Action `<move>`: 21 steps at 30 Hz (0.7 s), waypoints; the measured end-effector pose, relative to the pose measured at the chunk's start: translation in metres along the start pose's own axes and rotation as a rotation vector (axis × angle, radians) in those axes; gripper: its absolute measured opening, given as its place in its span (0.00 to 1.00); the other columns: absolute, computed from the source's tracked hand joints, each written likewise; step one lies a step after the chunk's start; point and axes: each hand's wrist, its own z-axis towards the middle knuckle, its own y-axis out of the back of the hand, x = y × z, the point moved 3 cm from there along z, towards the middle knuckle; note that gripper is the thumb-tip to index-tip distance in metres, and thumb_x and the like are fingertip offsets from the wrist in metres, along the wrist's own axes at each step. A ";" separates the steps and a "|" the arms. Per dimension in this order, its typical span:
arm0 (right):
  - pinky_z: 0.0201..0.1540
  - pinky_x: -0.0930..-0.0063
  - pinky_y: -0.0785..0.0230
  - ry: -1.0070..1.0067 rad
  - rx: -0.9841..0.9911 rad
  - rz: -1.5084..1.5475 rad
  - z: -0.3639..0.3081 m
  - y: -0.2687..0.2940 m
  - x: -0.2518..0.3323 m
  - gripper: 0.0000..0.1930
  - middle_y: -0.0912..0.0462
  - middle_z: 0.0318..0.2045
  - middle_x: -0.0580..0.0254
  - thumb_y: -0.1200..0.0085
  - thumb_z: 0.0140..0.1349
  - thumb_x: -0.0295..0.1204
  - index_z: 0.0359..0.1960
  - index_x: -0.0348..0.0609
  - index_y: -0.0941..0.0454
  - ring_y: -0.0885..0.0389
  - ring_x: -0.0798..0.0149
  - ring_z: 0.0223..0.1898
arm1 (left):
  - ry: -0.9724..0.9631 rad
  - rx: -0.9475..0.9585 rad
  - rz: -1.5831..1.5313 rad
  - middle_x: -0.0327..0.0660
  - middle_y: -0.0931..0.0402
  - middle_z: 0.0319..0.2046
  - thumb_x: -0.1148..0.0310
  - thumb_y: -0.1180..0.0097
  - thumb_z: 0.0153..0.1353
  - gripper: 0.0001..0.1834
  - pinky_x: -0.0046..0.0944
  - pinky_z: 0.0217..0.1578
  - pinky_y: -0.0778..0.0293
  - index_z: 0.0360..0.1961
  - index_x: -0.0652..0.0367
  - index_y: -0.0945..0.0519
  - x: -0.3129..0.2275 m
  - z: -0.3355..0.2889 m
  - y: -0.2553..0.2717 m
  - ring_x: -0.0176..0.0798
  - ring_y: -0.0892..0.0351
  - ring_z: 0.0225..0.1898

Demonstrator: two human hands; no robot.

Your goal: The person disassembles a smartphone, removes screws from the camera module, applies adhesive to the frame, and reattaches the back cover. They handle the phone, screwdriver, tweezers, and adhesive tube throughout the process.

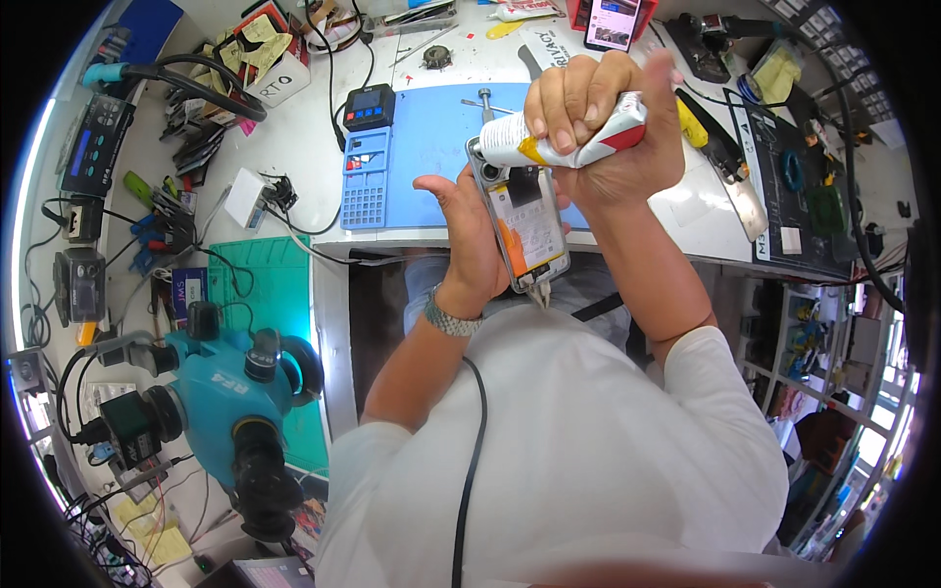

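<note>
My left hand [470, 235] supports an opened smartphone [529, 240] at the table's near edge. Its thumb sticks out to the left, and fingertips show at the phone's right side. The battery and inner frame lie exposed. Wrapped round a crumpled white tube [505, 140] with red and yellow patches, my right hand [627, 127] tips it toward the phone's upper left corner. The tube covers part of the phone's top, and its nozzle is hard to make out. Just beyond it, a small metal screw clamp [483, 98] stands on the blue mat.
The blue work mat [421, 147] bears a small black device [370, 106] with a screen. A teal microscope [221, 392] stands at the left over a green mat [265, 255]. Far back, a lit phone [610, 24] leans in a red stand. Tools and a black mat [784, 167] lie right.
</note>
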 end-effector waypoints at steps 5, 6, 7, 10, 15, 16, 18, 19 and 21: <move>0.30 0.73 0.31 0.239 0.087 -0.371 0.016 0.012 -0.013 0.29 0.22 0.27 0.61 0.61 0.79 0.57 0.36 0.42 0.26 0.26 0.71 0.25 | 0.108 0.013 -0.064 0.58 0.19 0.54 0.15 0.78 0.60 0.61 0.60 0.52 0.17 0.68 0.63 0.33 0.001 -0.005 0.029 0.58 0.16 0.54; 0.28 0.76 0.33 0.303 0.053 -0.528 0.021 0.015 -0.025 0.21 0.22 0.27 0.63 0.48 0.77 0.48 0.35 0.42 0.23 0.25 0.74 0.25 | 0.105 -0.042 -0.140 0.60 0.19 0.54 0.18 0.78 0.65 0.57 0.62 0.52 0.18 0.65 0.63 0.28 0.001 -0.009 0.036 0.58 0.16 0.54; 0.28 0.72 0.33 0.237 0.034 -0.809 0.021 0.019 -0.036 0.16 0.24 0.25 0.63 0.36 0.71 0.40 0.32 0.41 0.23 0.25 0.71 0.25 | 0.082 -0.065 -0.126 0.59 0.19 0.53 0.23 0.75 0.70 0.52 0.64 0.54 0.19 0.65 0.63 0.29 -0.001 -0.012 0.043 0.61 0.17 0.55; 0.36 0.57 0.30 0.406 0.248 -1.052 0.034 0.024 -0.086 0.20 0.22 0.31 0.55 0.25 0.55 0.39 0.34 0.40 0.24 0.23 0.47 0.33 | 0.006 -0.095 -0.173 0.57 0.19 0.52 0.36 0.67 0.76 0.39 0.68 0.54 0.21 0.65 0.61 0.28 -0.008 -0.021 0.056 0.65 0.19 0.56; 0.51 0.55 0.31 0.165 0.598 -1.456 0.026 0.050 -0.149 0.23 0.20 0.32 0.53 0.25 0.50 0.45 0.34 0.39 0.20 0.21 0.47 0.43 | -0.038 -0.285 -0.129 0.55 0.20 0.50 0.59 0.55 0.75 0.22 0.68 0.57 0.24 0.62 0.63 0.27 -0.017 -0.034 0.078 0.63 0.19 0.55; 0.54 0.56 0.31 0.174 0.595 -1.472 0.023 0.054 -0.151 0.23 0.20 0.36 0.51 0.26 0.51 0.44 0.37 0.38 0.20 0.22 0.47 0.47 | -0.087 -0.276 -0.122 0.55 0.20 0.50 0.60 0.55 0.75 0.22 0.68 0.58 0.23 0.61 0.64 0.27 -0.019 -0.034 0.080 0.61 0.19 0.55; 0.59 0.57 0.31 -0.072 0.659 -1.595 0.016 0.061 -0.156 0.25 0.19 0.44 0.47 0.26 0.51 0.42 0.44 0.36 0.19 0.24 0.46 0.54 | -0.165 -0.358 -0.097 0.56 0.20 0.50 0.61 0.54 0.74 0.22 0.67 0.58 0.23 0.61 0.66 0.27 -0.023 -0.035 0.085 0.58 0.18 0.54; 0.62 0.57 0.32 0.034 0.602 -1.606 0.014 0.059 -0.149 0.26 0.21 0.49 0.45 0.26 0.52 0.41 0.47 0.36 0.19 0.25 0.44 0.58 | -0.170 -0.345 -0.082 0.56 0.20 0.50 0.62 0.54 0.74 0.22 0.67 0.59 0.23 0.60 0.66 0.27 -0.025 -0.036 0.085 0.56 0.18 0.53; 0.69 0.57 0.35 0.077 0.539 -1.677 0.006 0.060 -0.130 0.29 0.25 0.60 0.41 0.26 0.53 0.40 0.53 0.36 0.19 0.28 0.41 0.65 | -0.174 -0.335 -0.052 0.56 0.21 0.50 0.62 0.54 0.74 0.21 0.66 0.60 0.23 0.60 0.68 0.27 -0.031 -0.039 0.087 0.54 0.18 0.53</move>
